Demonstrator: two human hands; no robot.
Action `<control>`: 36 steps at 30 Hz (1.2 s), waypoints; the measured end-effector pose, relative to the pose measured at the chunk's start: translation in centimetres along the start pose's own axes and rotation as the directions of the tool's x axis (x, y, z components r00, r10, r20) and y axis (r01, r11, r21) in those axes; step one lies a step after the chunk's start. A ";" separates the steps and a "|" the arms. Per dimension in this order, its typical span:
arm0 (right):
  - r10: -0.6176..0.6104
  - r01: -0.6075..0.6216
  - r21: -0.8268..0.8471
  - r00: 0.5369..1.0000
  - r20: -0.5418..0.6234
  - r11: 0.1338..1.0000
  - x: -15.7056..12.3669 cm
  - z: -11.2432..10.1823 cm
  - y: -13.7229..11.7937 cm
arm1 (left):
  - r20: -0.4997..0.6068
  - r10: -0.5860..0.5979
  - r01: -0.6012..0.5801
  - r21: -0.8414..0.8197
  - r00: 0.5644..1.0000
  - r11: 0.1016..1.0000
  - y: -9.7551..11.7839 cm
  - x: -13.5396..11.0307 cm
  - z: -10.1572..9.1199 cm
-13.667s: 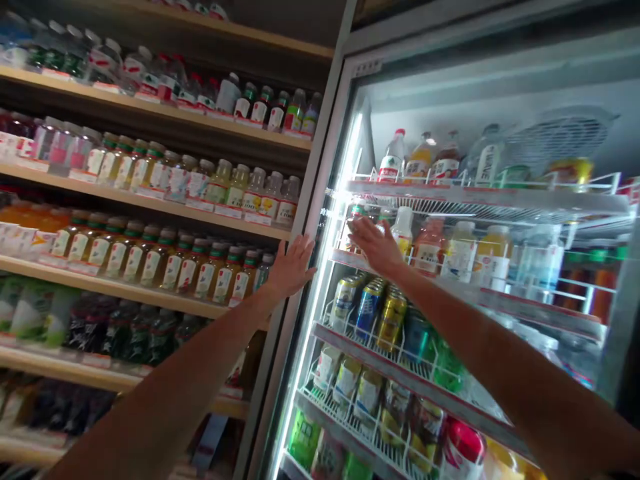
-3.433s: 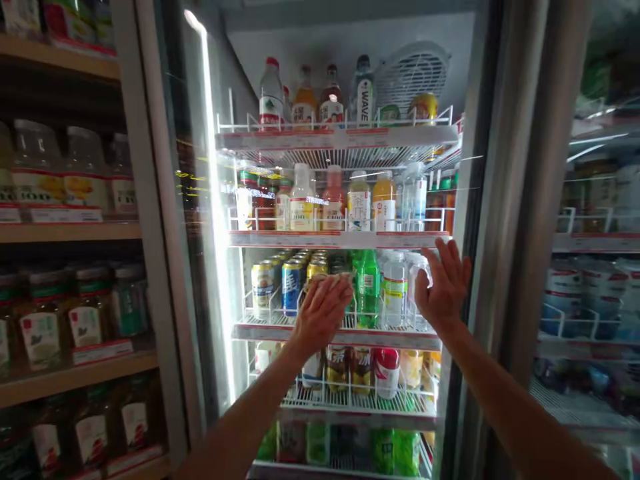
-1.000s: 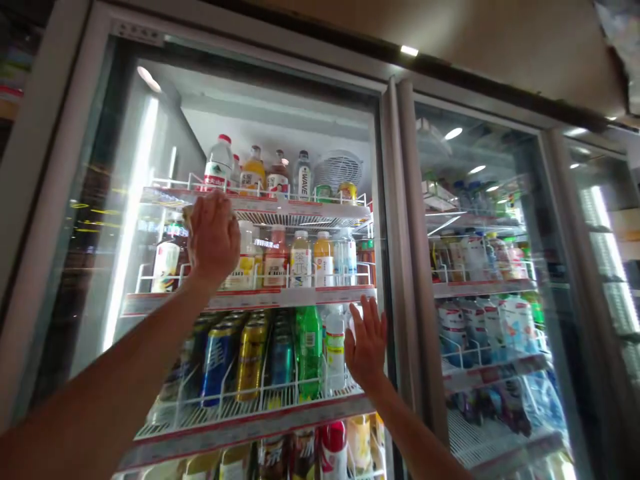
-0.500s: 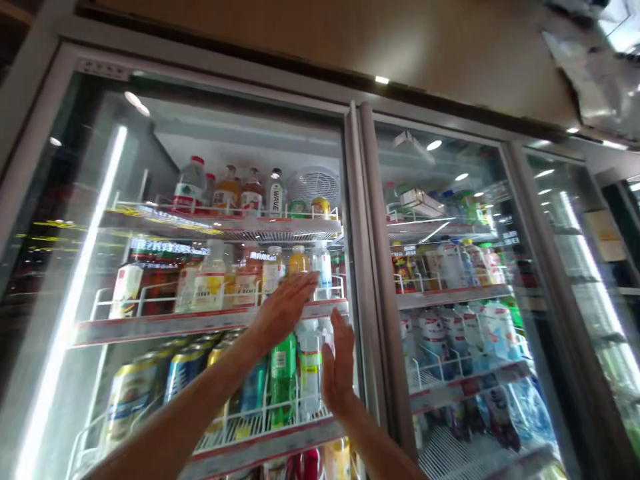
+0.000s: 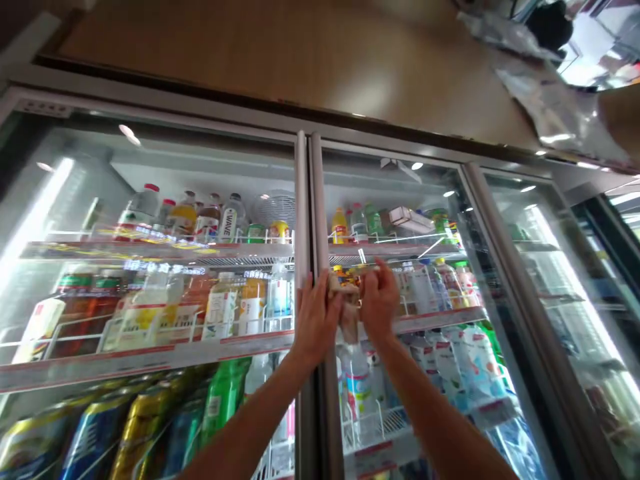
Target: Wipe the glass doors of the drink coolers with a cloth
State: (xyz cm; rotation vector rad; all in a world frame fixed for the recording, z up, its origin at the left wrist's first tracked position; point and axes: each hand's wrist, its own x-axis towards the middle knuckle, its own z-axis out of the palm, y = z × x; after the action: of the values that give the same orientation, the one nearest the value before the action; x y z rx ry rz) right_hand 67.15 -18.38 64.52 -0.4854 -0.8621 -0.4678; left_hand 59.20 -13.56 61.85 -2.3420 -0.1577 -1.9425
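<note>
My left hand (image 5: 316,319) and my right hand (image 5: 379,301) are raised side by side in front of the glass fridge doors, at the metal post (image 5: 309,213) where the two doors meet. Both hands are closed on a small beige cloth (image 5: 349,298) that is bunched between them, against the glass of the right door (image 5: 430,220). Behind the hands, inside the fridge, stand bottles (image 5: 357,387) on wire shelves.
The left door (image 5: 100,167) shows shelves of bottles (image 5: 220,310) and, lower down, cans (image 5: 90,433) and a green bottle (image 5: 223,393). A third glass door (image 5: 560,280) stands further right. A brown panel (image 5: 300,60) runs above the fridges.
The view has swung right and up. My left hand has left the left door's glass and met my right hand at the door post; both now hold the cloth.
</note>
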 end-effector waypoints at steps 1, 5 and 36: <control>-0.019 0.018 -0.008 1.000 -0.012 1.000 0.7 -0.3 0.4 | -0.021 0.027 -0.026 0.066 0.999 0.998 -0.1 -0.5 0.8; -0.123 0.126 -0.069 0.991 0.046 0.990 -1.3 -2.8 3.8 | 0.063 0.256 -0.263 0.310 0.965 0.914 0.0 -2.6 3.2; 0.096 0.005 -0.352 0.958 0.269 0.936 1.9 -20.7 6.1 | 0.477 -0.608 0.772 -0.418 0.635 0.479 6.7 -4.8 13.7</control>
State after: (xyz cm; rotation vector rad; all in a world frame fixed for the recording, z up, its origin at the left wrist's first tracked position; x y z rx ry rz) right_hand 84.04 -25.81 53.17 -0.9165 -1.0446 -0.5192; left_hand 72.63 -18.43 54.57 -3.3814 -0.7644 -2.1965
